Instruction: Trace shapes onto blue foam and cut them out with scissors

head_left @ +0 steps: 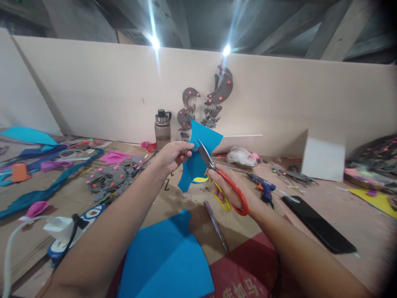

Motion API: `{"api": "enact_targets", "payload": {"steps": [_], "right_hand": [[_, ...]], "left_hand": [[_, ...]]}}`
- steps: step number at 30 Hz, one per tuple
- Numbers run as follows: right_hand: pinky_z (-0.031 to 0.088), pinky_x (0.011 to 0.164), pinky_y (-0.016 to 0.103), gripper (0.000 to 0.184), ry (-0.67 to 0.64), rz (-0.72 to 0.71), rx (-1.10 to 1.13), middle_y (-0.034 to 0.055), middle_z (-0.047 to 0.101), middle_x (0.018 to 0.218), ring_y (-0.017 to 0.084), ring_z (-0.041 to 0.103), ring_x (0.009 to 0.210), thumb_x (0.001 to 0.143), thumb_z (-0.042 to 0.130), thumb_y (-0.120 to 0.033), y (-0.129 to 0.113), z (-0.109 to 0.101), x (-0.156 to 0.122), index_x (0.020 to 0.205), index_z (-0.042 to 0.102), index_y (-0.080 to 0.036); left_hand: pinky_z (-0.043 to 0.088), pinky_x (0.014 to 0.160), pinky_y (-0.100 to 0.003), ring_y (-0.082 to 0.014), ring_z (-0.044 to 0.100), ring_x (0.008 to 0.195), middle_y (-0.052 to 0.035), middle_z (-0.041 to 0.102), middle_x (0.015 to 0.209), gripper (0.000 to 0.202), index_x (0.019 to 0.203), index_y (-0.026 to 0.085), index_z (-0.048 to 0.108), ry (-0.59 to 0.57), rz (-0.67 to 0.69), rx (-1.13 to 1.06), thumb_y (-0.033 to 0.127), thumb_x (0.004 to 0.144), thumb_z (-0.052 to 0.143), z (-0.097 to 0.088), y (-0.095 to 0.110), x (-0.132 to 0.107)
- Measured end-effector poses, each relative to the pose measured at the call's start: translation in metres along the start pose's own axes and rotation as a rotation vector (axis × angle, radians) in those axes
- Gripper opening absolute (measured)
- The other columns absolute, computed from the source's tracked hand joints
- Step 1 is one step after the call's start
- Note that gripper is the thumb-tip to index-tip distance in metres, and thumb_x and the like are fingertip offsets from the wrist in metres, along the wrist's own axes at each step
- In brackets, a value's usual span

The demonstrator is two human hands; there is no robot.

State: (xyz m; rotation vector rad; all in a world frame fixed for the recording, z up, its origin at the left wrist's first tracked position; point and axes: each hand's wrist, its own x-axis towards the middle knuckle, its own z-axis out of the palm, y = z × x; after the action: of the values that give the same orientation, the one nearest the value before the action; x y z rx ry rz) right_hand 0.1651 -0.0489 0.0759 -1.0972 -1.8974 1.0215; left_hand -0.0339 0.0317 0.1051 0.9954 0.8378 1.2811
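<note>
My left hand (174,155) is closed, pinching a piece of blue foam sheet (198,157) and holding it up above the table. My right hand (226,188) grips scissors (221,178) with a red and a yellow handle loop. The blades point up and left into the blue piece's right edge. A larger blue foam sheet (164,258) lies flat on the table below my arms. A thin dark stick (216,225) lies on the cardboard beside it.
A black phone (318,223) and a blue glue gun (263,188) lie at right. Grey foam cut-outs with pink dots (114,176) lie at left, a bottle (162,129) stands by the wall, and grey moon ornaments (217,97) hang there. A white charger and cable (58,227) sit near left.
</note>
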Motion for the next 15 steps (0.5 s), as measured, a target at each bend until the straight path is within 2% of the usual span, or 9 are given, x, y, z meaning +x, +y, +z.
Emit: {"api": "enact_targets", "payload": {"steps": [15], "right_hand": [[0.041, 0.039, 0.022, 0.041, 0.028, 0.052, 0.004, -0.0047, 0.052, 0.06, 0.009, 0.049, 0.043, 0.095, 0.05, -0.062, -0.0015, 0.0026, 0.0006, 0.08, 0.044, -0.024]], "left_hand": [[0.035, 0.039, -0.011, -0.0028, 0.052, 0.046, -0.0057, 0.07, 0.068, 0.006, 0.066, 0.008, 0.069, -0.023, -0.013, -0.022, 0.006, 0.071, 0.071, -0.0036, -0.0027, 0.0021]]}}
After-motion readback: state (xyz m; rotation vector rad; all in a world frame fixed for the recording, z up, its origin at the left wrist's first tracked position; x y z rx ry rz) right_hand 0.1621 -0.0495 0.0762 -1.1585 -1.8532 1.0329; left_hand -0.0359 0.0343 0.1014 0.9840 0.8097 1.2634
